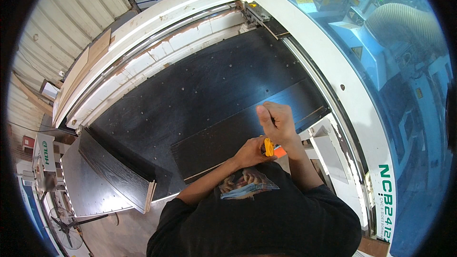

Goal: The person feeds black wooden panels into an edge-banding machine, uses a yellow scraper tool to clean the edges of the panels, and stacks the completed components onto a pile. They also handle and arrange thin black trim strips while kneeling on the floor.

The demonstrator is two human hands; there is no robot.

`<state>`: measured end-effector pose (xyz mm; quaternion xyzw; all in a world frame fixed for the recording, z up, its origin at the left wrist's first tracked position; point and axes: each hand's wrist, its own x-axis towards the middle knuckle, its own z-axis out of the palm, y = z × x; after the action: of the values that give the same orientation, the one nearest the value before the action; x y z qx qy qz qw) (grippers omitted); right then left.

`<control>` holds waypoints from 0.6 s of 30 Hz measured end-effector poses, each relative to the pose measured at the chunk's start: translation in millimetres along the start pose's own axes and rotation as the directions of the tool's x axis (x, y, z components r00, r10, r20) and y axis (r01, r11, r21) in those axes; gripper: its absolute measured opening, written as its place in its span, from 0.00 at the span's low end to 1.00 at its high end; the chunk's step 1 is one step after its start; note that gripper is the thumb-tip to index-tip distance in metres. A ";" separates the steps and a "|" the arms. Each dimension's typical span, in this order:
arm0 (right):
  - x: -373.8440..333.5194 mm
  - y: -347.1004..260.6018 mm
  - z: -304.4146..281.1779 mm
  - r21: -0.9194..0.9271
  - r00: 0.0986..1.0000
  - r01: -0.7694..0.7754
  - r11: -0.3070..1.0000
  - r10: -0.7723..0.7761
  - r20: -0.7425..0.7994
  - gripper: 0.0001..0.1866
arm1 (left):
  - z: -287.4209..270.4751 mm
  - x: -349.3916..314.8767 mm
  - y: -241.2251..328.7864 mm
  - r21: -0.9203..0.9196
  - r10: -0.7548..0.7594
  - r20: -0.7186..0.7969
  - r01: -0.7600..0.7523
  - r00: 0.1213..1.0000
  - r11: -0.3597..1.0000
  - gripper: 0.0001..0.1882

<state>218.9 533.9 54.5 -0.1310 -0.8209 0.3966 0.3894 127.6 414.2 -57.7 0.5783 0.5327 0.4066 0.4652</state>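
Standing at the machine bed, looking straight down past my black shirt (266, 219). Both hands are up in front of my chest, close together, nearly touching. My left hand (250, 152) is curled round the lower end of a small yellow tool (269, 146), fingers closed on it; an orange bit shows just right of the yellow, partly hidden, and I cannot tell what kind of tool it is. My right hand (277, 121) sits just above the tool in a loose fist, thumb raised toward the top left; whether it grips anything is not clear from here, the fingers fold inward and hide the palm. Under the hands lies a dark wood-grain board (247, 128), long and narrow, resting flat on the black worktop (200, 85) of the machine, whose surface is dotted with small pale points. The board runs at a slant from near my left forearm up toward the white rail on the right. To the lower left, two more dark panels (107, 173) lean stacked at the worktop's edge, pale raw edges showing at their near corner. A white curved frame (333, 62) rings the bed, and beyond it a blue-tinted window (404, 66) shows machine parts and a ribbed hose
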 end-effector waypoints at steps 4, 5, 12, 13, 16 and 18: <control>-1.0 -2.1 -3.3 0.000 0.999 -0.005 1.000 0.005 -0.039 0.26 | -1.3 -0.5 0.5 0.000 0.011 0.002 -0.011 1.000 1.000 0.26; -1.4 -2.1 -3.2 0.003 0.999 -0.002 1.000 0.003 -0.050 0.26 | -1.7 -0.3 1.5 0.004 0.007 0.004 -0.008 1.000 1.000 0.27; -5.9 -0.7 -2.7 0.001 0.995 -0.008 1.000 0.008 -0.096 0.26 | -6.9 1.3 12.5 0.013 -0.065 0.077 0.064 0.995 0.998 0.29; -5.9 -0.7 -2.7 0.005 0.995 -0.004 1.000 0.005 -0.101 0.26 | -7.0 1.4 12.3 0.010 -0.059 0.078 0.058 0.995 0.998 0.29; -1.4 -4.2 -5.0 -0.020 0.994 -0.005 1.000 0.003 -0.108 0.27 | -7.1 1.7 10.5 0.030 -0.045 0.099 0.042 0.994 0.999 0.28; 2.5 -4.9 -7.3 -0.023 0.995 -0.003 1.000 0.001 -0.102 0.27 | -7.9 2.8 9.5 0.083 -0.038 0.136 0.027 0.990 0.996 0.28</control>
<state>223.1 536.1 62.3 -0.1565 -0.8043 0.3802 0.4290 122.5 417.8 -46.7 0.6146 0.5247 0.3362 0.4837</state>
